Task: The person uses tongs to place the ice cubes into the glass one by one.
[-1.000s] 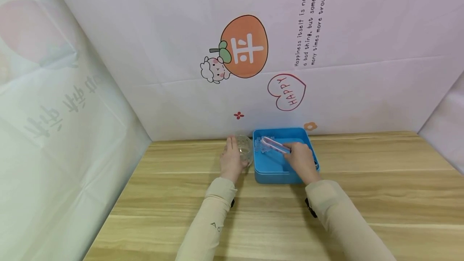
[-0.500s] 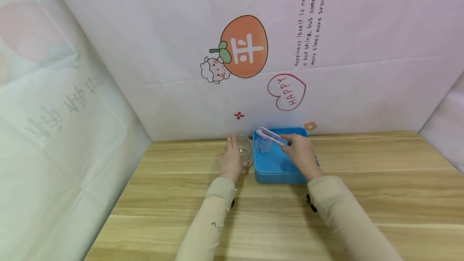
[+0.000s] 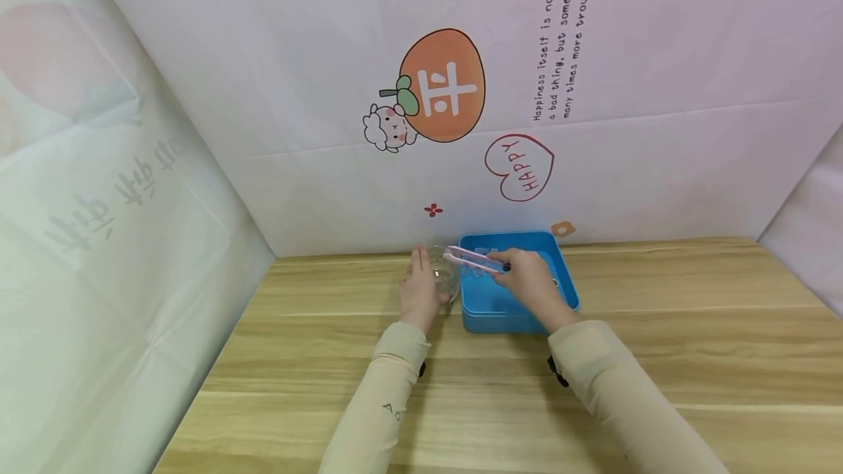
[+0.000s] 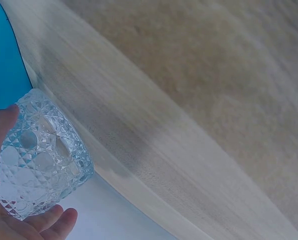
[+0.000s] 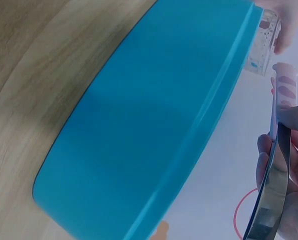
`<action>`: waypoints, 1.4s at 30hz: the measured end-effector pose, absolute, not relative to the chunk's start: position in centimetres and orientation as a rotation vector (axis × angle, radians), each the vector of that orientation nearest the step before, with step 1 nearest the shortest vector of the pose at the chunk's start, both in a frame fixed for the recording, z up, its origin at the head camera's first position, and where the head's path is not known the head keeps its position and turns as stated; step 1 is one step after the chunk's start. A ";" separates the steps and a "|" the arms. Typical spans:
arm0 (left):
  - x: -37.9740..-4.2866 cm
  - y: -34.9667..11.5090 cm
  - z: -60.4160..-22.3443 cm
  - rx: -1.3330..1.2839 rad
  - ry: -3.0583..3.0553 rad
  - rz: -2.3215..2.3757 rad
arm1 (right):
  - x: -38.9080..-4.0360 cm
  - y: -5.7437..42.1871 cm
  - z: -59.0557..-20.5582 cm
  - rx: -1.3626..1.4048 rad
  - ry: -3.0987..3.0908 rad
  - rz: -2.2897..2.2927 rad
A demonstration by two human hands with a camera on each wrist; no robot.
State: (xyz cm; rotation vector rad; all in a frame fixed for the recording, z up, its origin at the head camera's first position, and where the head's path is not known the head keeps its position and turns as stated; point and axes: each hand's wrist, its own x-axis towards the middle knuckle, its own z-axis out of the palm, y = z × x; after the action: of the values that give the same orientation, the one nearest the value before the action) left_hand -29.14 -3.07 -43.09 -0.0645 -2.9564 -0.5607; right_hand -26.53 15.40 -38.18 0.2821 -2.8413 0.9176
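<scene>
A faceted clear glass bowl point(image 3: 445, 282) stands against the left side of a blue box point(image 3: 503, 324). My left hand point(image 3: 419, 294) holds it, thumb on one side and fingers on the other; the left wrist view shows the diamond-cut glass point(image 4: 44, 155) closely. With my right hand point(image 3: 532, 285) I grip tongs point(image 3: 476, 260) over the box. They have pink tips and a shiny metal body point(image 5: 270, 200). Their tips reach left over the bowl's rim; whether a piece is between them cannot be told. Clear cube-like pieces point(image 3: 485, 250) lie at the box's left, partly hidden by the tongs.
Both things stand at the back of a wood-grain table point(image 3: 316, 357), close to a white printed cloth backdrop point(image 3: 316, 196). A second cloth wall point(image 3: 132, 254) rises on the left. The box's raised side walls stand between its pieces and the bowl.
My right hand lifts the tongs from the pieces toward the box's back left corner, then swings them left to the glass bowl. The left hand and bowl stay put.
</scene>
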 end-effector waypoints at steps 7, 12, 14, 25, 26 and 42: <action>-29.2 -3.1 -43.3 -0.079 -2.939 -0.546 | -26.6 14.9 -38.4 0.302 -2.854 0.893; -29.3 -3.2 -43.3 -0.072 -2.949 -0.561 | -26.6 14.9 -38.7 0.318 -2.859 0.897; -29.3 -3.1 -43.3 -0.072 -2.947 -0.566 | -26.6 14.9 -38.8 0.320 -2.858 0.889; -29.2 -3.1 -43.1 -0.076 -2.937 -0.596 | -26.6 14.8 -38.7 0.312 -2.864 0.885; -29.2 -3.1 -43.1 -0.075 -2.937 -0.599 | -26.6 14.8 -38.7 0.311 -2.866 0.884; -29.2 -3.2 -43.3 -0.090 -2.910 -0.606 | -26.6 14.7 -38.8 0.314 -2.876 0.876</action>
State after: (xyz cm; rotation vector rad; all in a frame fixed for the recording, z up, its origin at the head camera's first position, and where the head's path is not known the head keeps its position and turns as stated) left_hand -29.16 -3.24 -43.27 -0.0895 -2.9100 -0.6064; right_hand -26.57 14.71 -38.82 0.3144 -2.8765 0.8763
